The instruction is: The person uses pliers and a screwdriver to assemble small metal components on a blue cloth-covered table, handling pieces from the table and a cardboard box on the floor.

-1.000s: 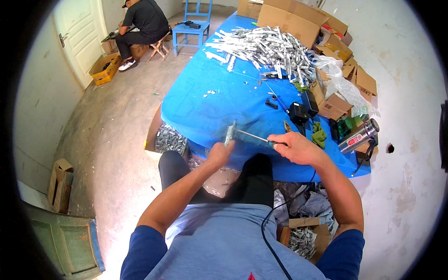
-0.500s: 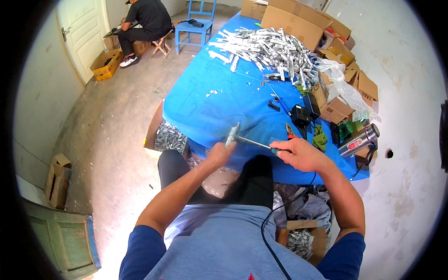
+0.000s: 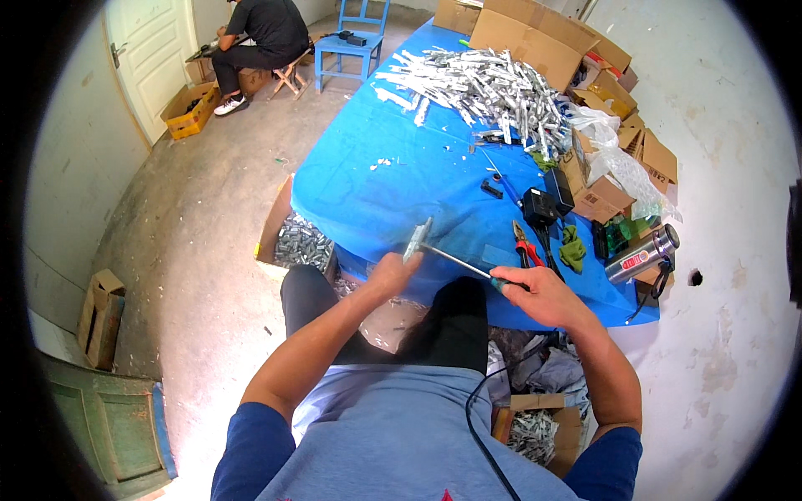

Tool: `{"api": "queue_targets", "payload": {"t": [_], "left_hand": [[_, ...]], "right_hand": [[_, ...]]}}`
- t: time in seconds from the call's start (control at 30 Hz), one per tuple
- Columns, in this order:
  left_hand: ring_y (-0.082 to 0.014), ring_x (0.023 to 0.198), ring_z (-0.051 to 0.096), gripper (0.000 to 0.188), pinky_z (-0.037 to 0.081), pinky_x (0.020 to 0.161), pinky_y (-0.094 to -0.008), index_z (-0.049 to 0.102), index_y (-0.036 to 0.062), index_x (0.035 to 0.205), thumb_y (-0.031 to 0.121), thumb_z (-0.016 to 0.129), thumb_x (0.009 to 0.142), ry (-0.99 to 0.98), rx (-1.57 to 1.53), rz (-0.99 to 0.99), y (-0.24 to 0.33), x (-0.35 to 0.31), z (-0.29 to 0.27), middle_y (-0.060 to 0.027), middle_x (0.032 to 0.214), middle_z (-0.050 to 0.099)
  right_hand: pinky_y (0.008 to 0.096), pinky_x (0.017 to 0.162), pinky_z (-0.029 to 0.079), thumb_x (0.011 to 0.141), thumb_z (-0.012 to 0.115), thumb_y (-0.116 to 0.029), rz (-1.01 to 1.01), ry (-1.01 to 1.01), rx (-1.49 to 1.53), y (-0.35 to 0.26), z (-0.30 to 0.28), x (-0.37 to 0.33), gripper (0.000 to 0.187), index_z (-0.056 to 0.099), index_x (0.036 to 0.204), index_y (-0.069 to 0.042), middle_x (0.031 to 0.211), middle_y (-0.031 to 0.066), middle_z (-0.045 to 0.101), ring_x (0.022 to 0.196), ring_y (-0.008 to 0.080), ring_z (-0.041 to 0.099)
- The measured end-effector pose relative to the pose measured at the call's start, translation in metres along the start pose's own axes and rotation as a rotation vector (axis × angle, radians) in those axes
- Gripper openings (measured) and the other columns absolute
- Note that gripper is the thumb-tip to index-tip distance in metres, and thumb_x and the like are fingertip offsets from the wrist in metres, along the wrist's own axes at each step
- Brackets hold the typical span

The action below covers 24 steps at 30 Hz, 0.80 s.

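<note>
Left hand (image 3: 394, 275) pinches the lower end of a pale metal strip (image 3: 417, 240), its fingers pressed together, so that the strip stands up at a tilt just over the near edge of the blue table (image 3: 359, 196). Closed around a dark handle, the right hand (image 3: 541, 294) points a screwdriver (image 3: 458, 260) leftward, its tip at the strip's side (the contact itself is too small to make out). Near that hand lie red-handled pliers (image 3: 525, 244) and a green rag (image 3: 572, 252), with a black adapter (image 3: 538, 205) just beyond. Farther up the table spreads a heap of similar strips (image 3: 480, 92), next to cardboard boxes (image 3: 522, 46). Below the table's left edge, an open carton (image 3: 274, 219) holds small metal pieces (image 3: 302, 245). Another person (image 3: 266, 33) sits by a blue chair (image 3: 349, 48).
</note>
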<state>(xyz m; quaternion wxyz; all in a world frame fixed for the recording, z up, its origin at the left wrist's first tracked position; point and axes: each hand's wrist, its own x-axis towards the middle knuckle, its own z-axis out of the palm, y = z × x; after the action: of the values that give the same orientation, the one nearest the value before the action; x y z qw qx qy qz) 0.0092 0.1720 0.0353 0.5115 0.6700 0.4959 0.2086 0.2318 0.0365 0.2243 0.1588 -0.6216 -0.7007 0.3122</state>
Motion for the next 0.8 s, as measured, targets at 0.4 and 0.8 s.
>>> {"api": "queue_targets", "payload": {"t": [0.4, 0.8], "left_hand": [[-0.0390, 0.067, 0.062, 0.065, 0.043, 0.064, -0.0495, 0.061, -0.0100, 0.077, 0.052, 0.051, 0.093, 0.099, 0.119, 0.069, -0.003, -0.002, 0.007, -0.0283, 0.067, 0.058], [-0.0213, 0.056, 0.057, 0.055, 0.043, 0.053, -0.0409, 0.065, -0.0069, 0.077, 0.047, 0.061, 0.088, 0.105, 0.011, 0.036, -0.009, 0.000, 0.014, -0.0130, 0.060, 0.058]], "right_hand": [[0.0300, 0.064, 0.046, 0.089, 0.056, -0.014, 0.035, 0.042, -0.054, 0.003, 0.012, -0.002, 0.032, 0.063, 0.120, -0.008, 0.075, 0.0096, 0.061, 0.066, 0.0171, 0.056], [0.0275, 0.062, 0.044, 0.090, 0.056, -0.014, 0.041, 0.081, -0.012, 0.011, 0.020, -0.014, 0.032, 0.062, 0.121, -0.009, 0.074, 0.0061, 0.058, 0.064, 0.0121, 0.052]]}}
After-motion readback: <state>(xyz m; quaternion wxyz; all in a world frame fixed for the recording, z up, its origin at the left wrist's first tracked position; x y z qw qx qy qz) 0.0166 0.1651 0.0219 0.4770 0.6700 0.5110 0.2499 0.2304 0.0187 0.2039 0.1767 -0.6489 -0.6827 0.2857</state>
